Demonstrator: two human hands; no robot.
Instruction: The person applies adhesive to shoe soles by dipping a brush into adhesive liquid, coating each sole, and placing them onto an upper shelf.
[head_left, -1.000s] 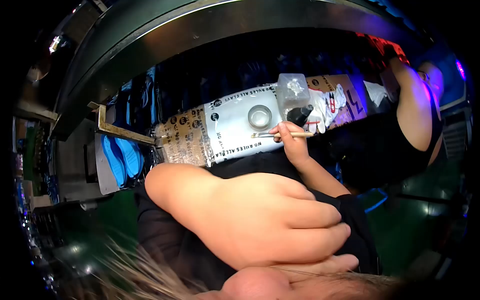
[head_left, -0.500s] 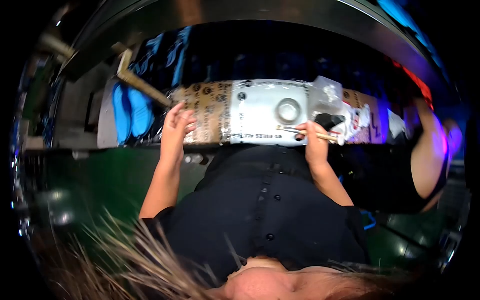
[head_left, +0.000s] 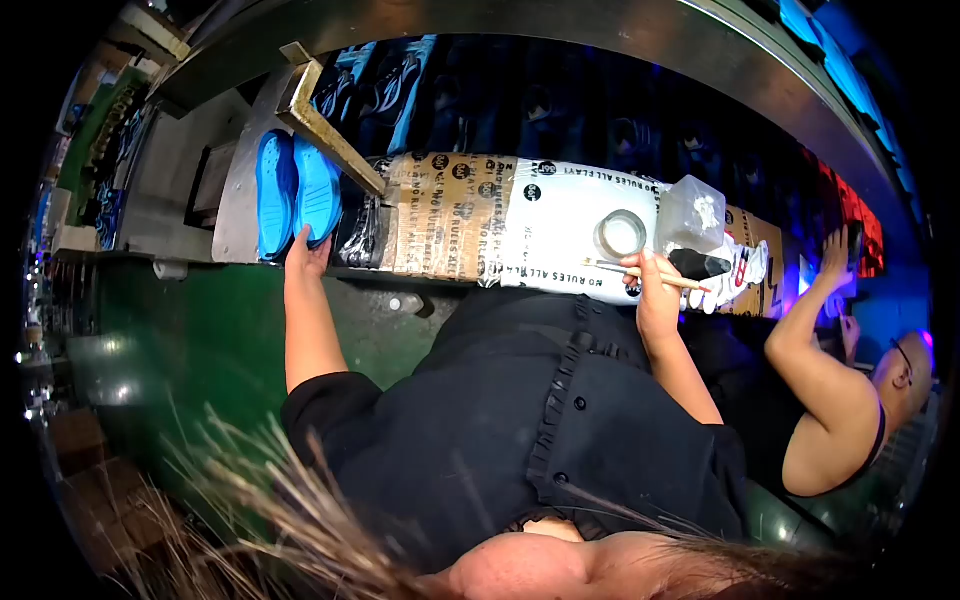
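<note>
Two bright blue shoe soles [head_left: 318,192] lie side by side at the left of the bench. My left hand [head_left: 308,256] is at the near end of the right-hand sole, its fingers closed on that end. In my right hand [head_left: 655,300] is a slim brush [head_left: 632,271] with a wooden handle, held between thumb and fingers with its bristles pointing left. Just beyond the brush stands a round, open clear container [head_left: 621,234] on white printed wrapping [head_left: 560,215]. A black object [head_left: 698,264] lies right of my right hand, its kind unclear.
A worn metal bracket [head_left: 335,140] angles over the bench beside the soles. Brown printed wrapping [head_left: 436,215] covers the middle. A translucent plastic tub [head_left: 693,213] and white-and-red cloth [head_left: 742,268] sit at right. Dark shoes [head_left: 540,105] line the back. Another person [head_left: 825,410] works at far right.
My left hand has moved left from beside the brown wrapping to the near end of a blue sole and closed on it. My right hand still holds the brush. The view has shifted.
</note>
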